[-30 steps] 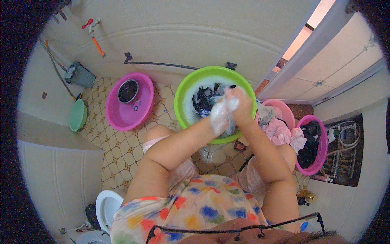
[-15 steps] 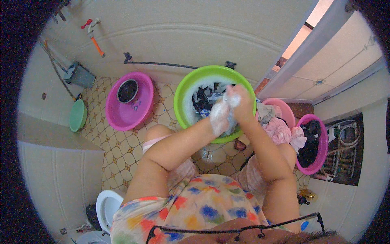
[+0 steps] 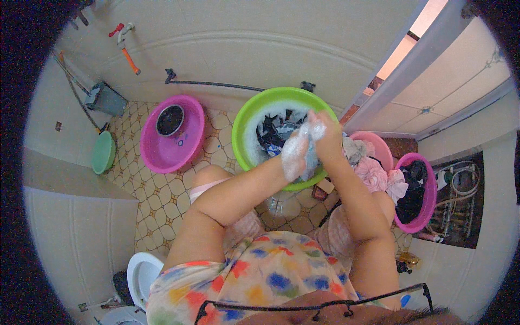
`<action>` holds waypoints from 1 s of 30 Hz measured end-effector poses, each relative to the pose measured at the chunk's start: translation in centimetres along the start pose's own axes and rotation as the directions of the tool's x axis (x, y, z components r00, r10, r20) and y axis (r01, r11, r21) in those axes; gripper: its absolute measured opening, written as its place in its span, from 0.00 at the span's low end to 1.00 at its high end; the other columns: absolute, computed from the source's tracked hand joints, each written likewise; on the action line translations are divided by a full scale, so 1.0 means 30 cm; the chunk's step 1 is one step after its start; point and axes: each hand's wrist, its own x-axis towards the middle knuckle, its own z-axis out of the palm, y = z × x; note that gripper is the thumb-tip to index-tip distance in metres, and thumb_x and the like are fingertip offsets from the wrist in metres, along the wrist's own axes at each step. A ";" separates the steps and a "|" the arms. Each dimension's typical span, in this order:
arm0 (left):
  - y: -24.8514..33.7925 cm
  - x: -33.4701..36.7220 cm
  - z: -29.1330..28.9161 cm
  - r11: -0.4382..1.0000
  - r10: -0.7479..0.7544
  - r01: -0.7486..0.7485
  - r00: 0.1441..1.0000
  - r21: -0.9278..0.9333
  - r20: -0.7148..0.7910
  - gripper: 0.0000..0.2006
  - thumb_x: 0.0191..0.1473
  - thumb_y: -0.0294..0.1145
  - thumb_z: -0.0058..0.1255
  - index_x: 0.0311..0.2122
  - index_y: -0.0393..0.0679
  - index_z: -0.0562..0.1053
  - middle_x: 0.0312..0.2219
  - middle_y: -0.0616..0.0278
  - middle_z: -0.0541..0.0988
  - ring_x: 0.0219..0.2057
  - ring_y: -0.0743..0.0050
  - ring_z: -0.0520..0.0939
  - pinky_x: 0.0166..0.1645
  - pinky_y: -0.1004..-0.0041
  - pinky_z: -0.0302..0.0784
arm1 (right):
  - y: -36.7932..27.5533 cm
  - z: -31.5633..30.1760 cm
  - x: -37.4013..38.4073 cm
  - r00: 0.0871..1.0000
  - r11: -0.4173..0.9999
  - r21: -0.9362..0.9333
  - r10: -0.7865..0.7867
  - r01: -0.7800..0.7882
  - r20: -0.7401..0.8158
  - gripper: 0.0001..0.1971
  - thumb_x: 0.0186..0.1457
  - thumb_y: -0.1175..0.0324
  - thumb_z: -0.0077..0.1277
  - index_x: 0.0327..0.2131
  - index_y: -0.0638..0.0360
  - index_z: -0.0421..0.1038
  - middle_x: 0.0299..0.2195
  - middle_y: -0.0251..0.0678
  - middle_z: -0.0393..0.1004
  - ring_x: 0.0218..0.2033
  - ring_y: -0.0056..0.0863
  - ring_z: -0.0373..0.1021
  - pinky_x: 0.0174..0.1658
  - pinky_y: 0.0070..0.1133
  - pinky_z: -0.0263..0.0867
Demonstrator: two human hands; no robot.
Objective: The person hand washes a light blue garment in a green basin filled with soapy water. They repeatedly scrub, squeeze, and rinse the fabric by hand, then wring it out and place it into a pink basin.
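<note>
See pale-blue wet cloth (image 3: 310, 162) between foam-coated left hand (image 3: 294, 154) and soapy right hand (image 3: 328, 138), in the round lime-green plastic basin (image 3: 238, 130). Find fingers seemingly curled, but cannot tell how tightly or on what. Expect soft, water-heavy, slippery handling; best grasped by thick bunched folds.

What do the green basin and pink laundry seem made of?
Green basin: probably plastic, smooth, slightly glossy, judging by its even colour and rounded rim. Pink laundry: soft, matte fabric, shown by its loose folds; the fibre can't be told.
</note>
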 end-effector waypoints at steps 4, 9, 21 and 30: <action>0.012 -0.001 0.037 0.999 0.019 -0.019 1.000 0.026 -0.004 0.11 0.54 0.42 0.37 0.36 0.49 0.68 0.31 0.66 0.73 0.35 0.73 0.73 0.40 0.72 0.69 | -0.019 -0.025 0.008 0.997 0.998 -0.046 0.050 -0.047 0.058 0.10 0.49 0.61 0.43 0.21 0.54 0.67 0.21 0.39 0.69 0.23 0.38 0.68 0.25 0.31 0.64; 0.079 0.062 -0.123 0.948 -0.100 0.190 0.939 -0.254 0.328 0.08 0.51 0.41 0.39 0.31 0.51 0.67 0.26 0.63 0.72 0.31 0.76 0.73 0.34 0.77 0.69 | -0.104 0.031 -0.105 0.963 0.963 -0.105 -0.231 0.246 0.137 0.09 0.48 0.61 0.45 0.20 0.51 0.68 0.19 0.37 0.69 0.21 0.36 0.68 0.22 0.30 0.64; 0.028 -0.038 -0.006 0.988 0.045 -0.051 0.998 0.145 0.043 0.13 0.54 0.44 0.34 0.37 0.49 0.66 0.34 0.67 0.72 0.38 0.75 0.71 0.44 0.73 0.66 | -0.034 0.021 -0.061 0.989 0.992 -0.067 -0.101 0.109 0.110 0.08 0.48 0.61 0.44 0.23 0.52 0.68 0.20 0.38 0.68 0.20 0.38 0.67 0.24 0.31 0.61; 0.002 -0.058 0.071 0.993 0.077 -0.077 0.997 0.085 0.003 0.12 0.54 0.43 0.35 0.36 0.48 0.67 0.33 0.67 0.72 0.36 0.75 0.72 0.43 0.74 0.68 | 0.023 0.010 -0.014 1.000 0.997 0.072 0.026 -0.025 -0.011 0.12 0.50 0.62 0.44 0.19 0.57 0.65 0.16 0.42 0.65 0.19 0.42 0.64 0.24 0.31 0.59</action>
